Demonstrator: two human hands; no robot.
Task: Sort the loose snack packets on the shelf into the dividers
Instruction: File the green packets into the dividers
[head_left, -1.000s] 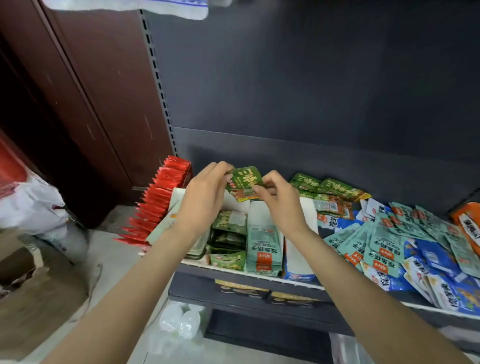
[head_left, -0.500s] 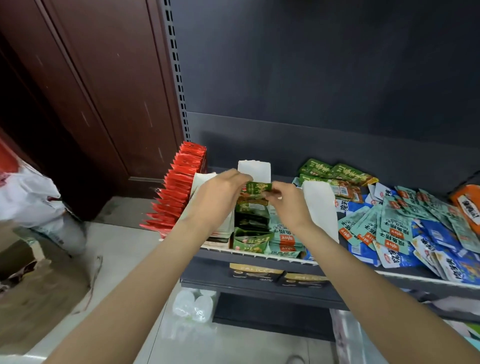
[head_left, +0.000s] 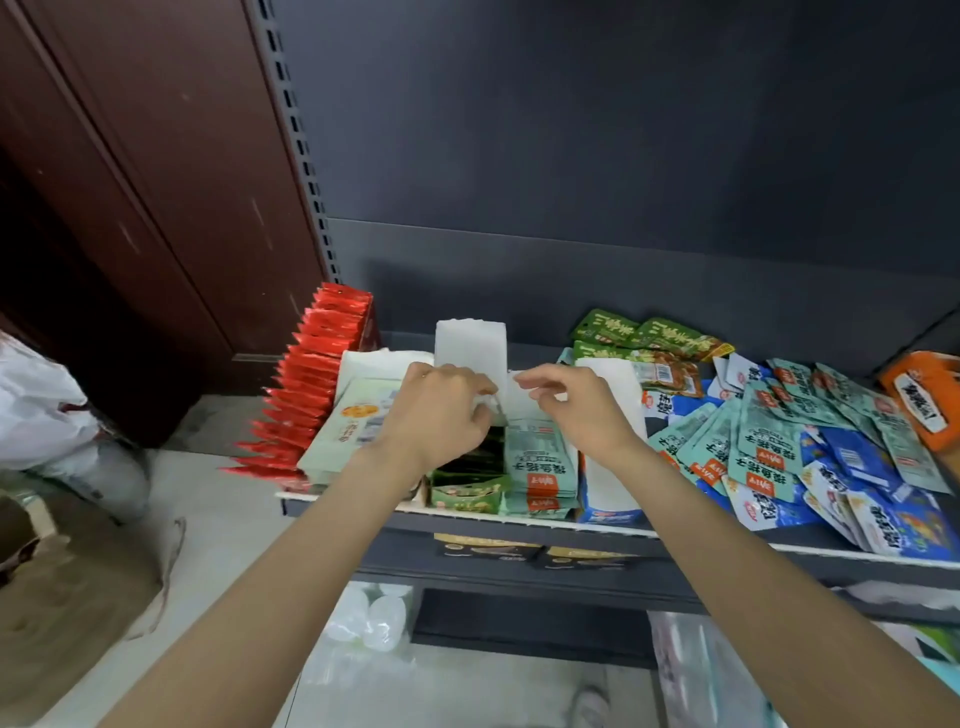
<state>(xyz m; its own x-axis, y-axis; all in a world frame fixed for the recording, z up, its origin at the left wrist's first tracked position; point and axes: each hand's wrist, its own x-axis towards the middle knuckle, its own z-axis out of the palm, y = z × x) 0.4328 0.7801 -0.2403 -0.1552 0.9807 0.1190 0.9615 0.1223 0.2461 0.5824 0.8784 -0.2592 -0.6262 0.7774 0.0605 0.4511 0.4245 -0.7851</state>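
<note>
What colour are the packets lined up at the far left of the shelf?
Bright red, shiny foil packets, seen in the head view.

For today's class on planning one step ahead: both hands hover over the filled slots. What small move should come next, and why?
Probably send the right hand over to the loose green packets at the back right and take one. Both hands look empty, the dark green slot below the left hand holds that sort, and matching packets lie unsorted.

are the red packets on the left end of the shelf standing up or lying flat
Standing. The red packets sit on edge in a tight row, their corners fanning outward.
</note>
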